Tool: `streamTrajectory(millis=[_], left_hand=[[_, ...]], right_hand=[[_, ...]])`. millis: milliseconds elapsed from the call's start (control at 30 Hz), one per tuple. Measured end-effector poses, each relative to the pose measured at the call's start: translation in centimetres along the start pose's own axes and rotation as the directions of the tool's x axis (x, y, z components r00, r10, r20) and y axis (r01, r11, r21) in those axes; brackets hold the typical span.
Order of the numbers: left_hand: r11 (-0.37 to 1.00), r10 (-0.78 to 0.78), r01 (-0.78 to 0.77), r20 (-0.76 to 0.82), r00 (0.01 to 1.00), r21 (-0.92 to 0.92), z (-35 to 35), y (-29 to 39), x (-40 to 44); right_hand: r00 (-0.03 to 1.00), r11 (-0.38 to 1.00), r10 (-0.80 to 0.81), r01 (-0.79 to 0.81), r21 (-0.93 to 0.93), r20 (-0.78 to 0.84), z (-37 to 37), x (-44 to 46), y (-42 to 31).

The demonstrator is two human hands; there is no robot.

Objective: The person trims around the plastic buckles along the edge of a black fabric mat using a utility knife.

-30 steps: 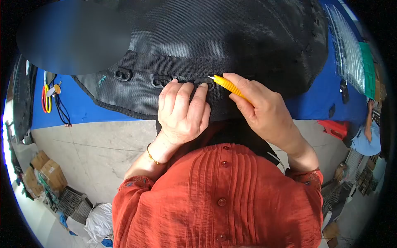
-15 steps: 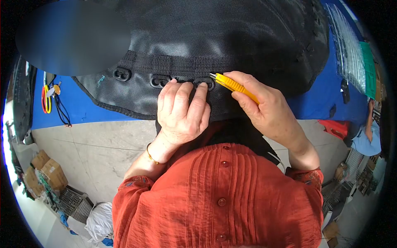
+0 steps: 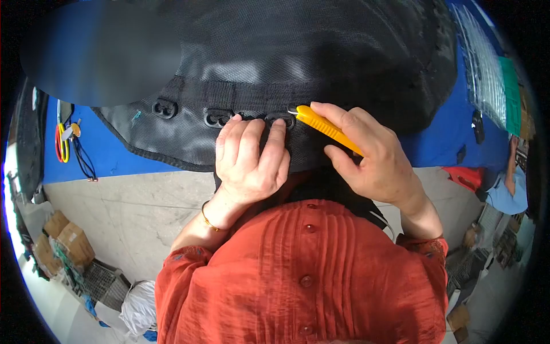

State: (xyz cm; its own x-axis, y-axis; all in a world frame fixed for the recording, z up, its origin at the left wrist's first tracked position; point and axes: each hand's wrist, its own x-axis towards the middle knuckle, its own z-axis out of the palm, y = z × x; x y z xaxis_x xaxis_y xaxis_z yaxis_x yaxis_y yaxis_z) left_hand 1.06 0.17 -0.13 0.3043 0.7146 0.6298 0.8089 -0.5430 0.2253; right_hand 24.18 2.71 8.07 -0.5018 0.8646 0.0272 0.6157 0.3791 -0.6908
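A black mesh fabric sheet with a bound edge is spread in front of me, with a row of webbing loops sewn across it. Black plastic buckles hang from the loops: one on the left, one in the middle. My left hand is closed over a third buckle, its index fingertip pressing on it; the thumb is hidden. In my right hand is a yellow utility knife, its tip touching or very close to the webbing beside that third buckle.
The fabric lies on a blue table. Red-and-yellow-handled scissors and a black cord lie at its left. Clear plastic sheeting is on the right. Cardboard boxes stand on the floor; another person's arm shows far right.
The fabric's left side and its buckles have shifted slightly left and toward me. My right fingers have loosened a little around the knife, and the thumb sits farther from its handle.
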Motion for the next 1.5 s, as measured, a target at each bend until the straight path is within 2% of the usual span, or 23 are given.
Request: streamTrajectory(millis=[67, 133, 167, 233, 267, 333, 467, 533, 667, 733, 767, 833, 867, 933, 1133, 1500], left_hand=[[1.0, -0.003, 0.003, 0.004, 1.0, -0.001, -0.1, 0.1, 0.1], [1.0, -0.005, 0.005, 0.009, 1.0, 0.006, -0.2, 0.1, 0.1], [1.0, 0.0, 0.0, 0.002, 1.0, 0.004, -0.1, 0.0, 0.1], [1.0, 0.004, -0.004, -0.007, 1.0, 0.005, -0.1, 0.0, 0.1], [1.0, 0.003, -0.003, 0.0, 1.0, -0.003, -0.2, 0.0, 0.1], [1.0, 0.0, 0.0, 0.005, 1.0, -0.01, -0.2, -0.1, 0.1], [1.0, 0.001, 0.0, 0.013, 1.0, -0.024, -0.2, -0.2, 0.0], [0.999, 0.002, -0.002, 0.012, 1.0, -0.032, -0.1, -0.3, -0.1], [0.999, -0.01, 0.01, 0.006, 1.0, -0.044, 0.0, -0.2, -0.4], [0.998, -0.024, 0.025, 0.016, 1.0, -0.062, -0.1, -0.2, -0.4], [0.998, -0.026, 0.027, 0.019, 0.999, -0.061, -0.1, -0.2, -0.4], [0.998, -0.029, 0.03, 0.026, 0.999, -0.06, -0.1, -0.2, -0.3], [0.999, -0.013, 0.014, 0.017, 1.0, -0.036, -0.1, -0.1, -0.1], [1.0, 0.001, -0.001, 0.014, 1.0, -0.011, -0.2, -0.2, 0.0], [1.0, -0.006, 0.006, 0.009, 1.0, -0.011, -0.2, 0.1, 0.2], [1.0, 0.0, 0.001, -0.009, 1.0, 0.013, -0.1, 0.2, 0.2]], right_hand=[[1.0, 0.999, -0.008, 0.008, 0.042, -0.001, -0.4, -0.2, 0.0], [0.991, 0.952, 0.089, -0.114, 0.284, 0.101, -0.7, -0.6, 0.3], [0.991, 0.952, 0.084, -0.109, 0.285, 0.1, -0.8, -0.7, 0.2], [0.957, 0.87, 0.195, -0.27, 0.412, 0.215, -1.2, -0.6, -0.2], [0.958, 0.871, 0.192, -0.267, 0.412, 0.215, -1.4, -0.6, -0.3], [0.862, 0.722, 0.334, -0.494, 0.484, 0.382, -1.8, -0.4, -0.4], [0.846, 0.718, 0.37, -0.523, 0.459, 0.384, -1.5, -0.7, -0.3], [0.969, 0.876, 0.201, -0.244, 0.415, 0.145, -0.5, -1.2, 0.4], [0.992, 0.947, 0.101, -0.12, 0.297, 0.076, -0.4, -1.2, 0.7], [0.994, 0.989, -0.096, 0.102, 0.104, -0.059, 0.2, -1.1, 1.2], [0.994, 0.989, -0.096, 0.102, 0.104, -0.059, 0.1, -1.1, 1.0], [0.997, 0.999, -0.038, 0.035, 0.04, 0.063, -0.5, -1.0, 0.5], [0.997, 0.998, -0.038, 0.035, 0.043, 0.065, -0.4, -1.0, 0.7], [0.99, 0.989, -0.139, 0.138, -0.061, -0.004, 0.0, -0.9, 1.1], [0.979, 0.962, -0.198, 0.203, -0.182, 0.044, -0.3, -0.7, 1.5], [0.976, 0.947, -0.193, 0.213, -0.24, 0.102, -0.8, -0.4, 1.8]])
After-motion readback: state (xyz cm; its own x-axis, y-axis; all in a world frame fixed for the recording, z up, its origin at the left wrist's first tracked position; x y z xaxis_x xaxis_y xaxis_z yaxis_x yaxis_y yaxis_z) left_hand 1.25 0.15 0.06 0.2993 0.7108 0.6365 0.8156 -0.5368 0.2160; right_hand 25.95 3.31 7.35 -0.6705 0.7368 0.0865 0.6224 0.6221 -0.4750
